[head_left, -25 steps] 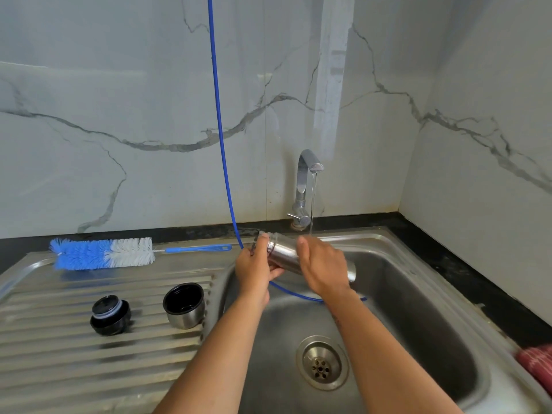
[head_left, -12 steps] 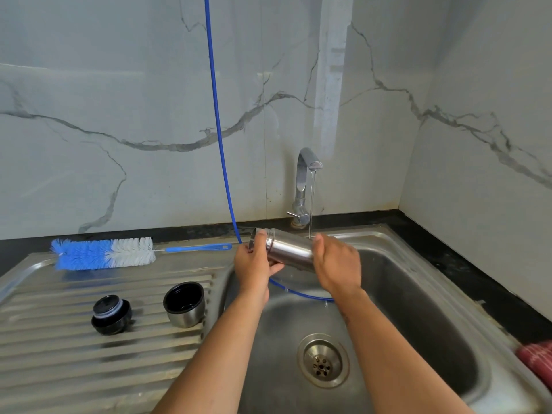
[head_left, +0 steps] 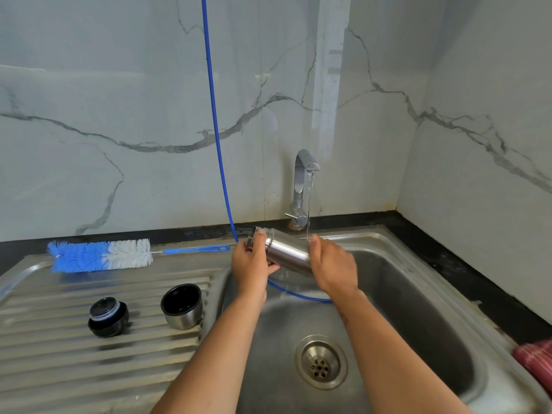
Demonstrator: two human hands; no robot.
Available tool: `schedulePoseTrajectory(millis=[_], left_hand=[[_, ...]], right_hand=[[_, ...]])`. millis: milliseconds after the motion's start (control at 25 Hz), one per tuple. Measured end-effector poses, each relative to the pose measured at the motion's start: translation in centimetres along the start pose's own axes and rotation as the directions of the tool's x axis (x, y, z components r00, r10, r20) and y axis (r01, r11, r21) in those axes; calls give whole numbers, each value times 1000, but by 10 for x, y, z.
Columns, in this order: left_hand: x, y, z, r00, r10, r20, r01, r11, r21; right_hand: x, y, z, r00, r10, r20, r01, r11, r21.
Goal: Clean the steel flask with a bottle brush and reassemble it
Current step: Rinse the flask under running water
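— What are your hands doing?
— My left hand (head_left: pixel 252 265) grips the flask (head_left: pixel 283 253) near its mouth, and my right hand (head_left: pixel 333 265) is wrapped round its base.
— Where is it?
— Lying sideways over the sink (head_left: pixel 418 294), under the tap (head_left: pixel 301 186); the brush (head_left: pixel 101 256) lies on the drainboard (head_left: pixel 74 369).

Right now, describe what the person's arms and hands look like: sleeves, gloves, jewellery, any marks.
Both forearms are bare up to the frame's bottom edge, with no sleeve showing. The left hand and right hand wear no gloves, and no ring, watch or bracelet is visible. A small dark mark shows on the right forearm near the wrist; it is too small to identify.
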State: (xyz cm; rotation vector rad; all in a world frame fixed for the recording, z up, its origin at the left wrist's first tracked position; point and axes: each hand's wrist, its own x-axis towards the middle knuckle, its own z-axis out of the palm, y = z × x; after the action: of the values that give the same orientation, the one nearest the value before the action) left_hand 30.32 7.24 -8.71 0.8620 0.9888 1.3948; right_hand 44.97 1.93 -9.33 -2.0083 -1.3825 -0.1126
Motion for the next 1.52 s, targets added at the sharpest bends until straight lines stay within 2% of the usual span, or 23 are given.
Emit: schedulePoseTrajectory(millis=[80,160,200,280,400,520,640,720,800,840,920,1000,1040,1080,1160,1200,1240,1280,1360,1440,1520], left_hand=[[5,2,-2,1000,25,-19,-25,1000,-18],[5,3,1,1000,21,21,-20,998,-56],[5,3,2,999,1,47,3,997,-81],[4,3,5,994,-70,85,79,992,-100],[2,3,5,974,-209,84,217,971,-103],[1,5,2,970,-237,62,244,955,-171],[2,1,2,990,-122,73,129,987,-94],[-2,-3,5,991,-85,102,89,995,-38],[-5,-10,8,989,-78,124,79,997,-2],[-7,-13,10,989,-75,129,73,997,16],[-9,-14,12,991,-49,124,44,998,46],[-8,-13,11,993,-9,115,4,999,41],[-6,-11,8,994,13,107,-16,999,31],[-3,-9,5,995,27,91,-29,999,21],[2,-5,0,997,45,55,-45,999,14],[4,-6,-1,998,39,51,-40,999,17],[3,-8,0,998,22,56,-23,1000,20],[0,-10,3,998,2,71,-3,1000,25],[-7,-15,13,995,-12,99,7,999,54],[-9,-16,15,996,18,92,-26,996,86],[-6,-10,10,996,47,74,-50,998,50]], right_hand=[[2,13,-4,956,280,85,-290,944,155],[5,14,-6,887,440,143,-458,792,405],[6,14,-7,872,471,132,-472,741,477],[9,12,-7,877,480,3,-403,735,546],[11,11,-10,874,441,-205,-240,758,607],[7,13,-7,903,382,-194,-225,809,544],[4,13,4,936,343,-82,-325,928,181],[5,3,7,955,294,-42,-293,956,11],[6,-15,8,988,156,-18,-156,987,-29],[4,-25,7,999,45,-8,-45,999,10],[0,-36,7,981,-195,-15,196,972,133],[-2,-30,6,949,-316,1,311,932,187],[-2,-21,6,959,-283,28,272,943,190],[-2,-8,7,980,-188,63,176,972,158],[0,14,5,989,95,110,-99,995,28],[0,17,5,978,181,104,-180,983,-22],[1,13,5,979,188,81,-186,982,-35],[2,2,6,990,128,57,-127,992,-15],[1,-27,5,998,-63,-3,63,997,54],[-2,-40,2,981,-182,-62,187,979,86],[0,-23,2,989,-145,-36,147,988,42]])
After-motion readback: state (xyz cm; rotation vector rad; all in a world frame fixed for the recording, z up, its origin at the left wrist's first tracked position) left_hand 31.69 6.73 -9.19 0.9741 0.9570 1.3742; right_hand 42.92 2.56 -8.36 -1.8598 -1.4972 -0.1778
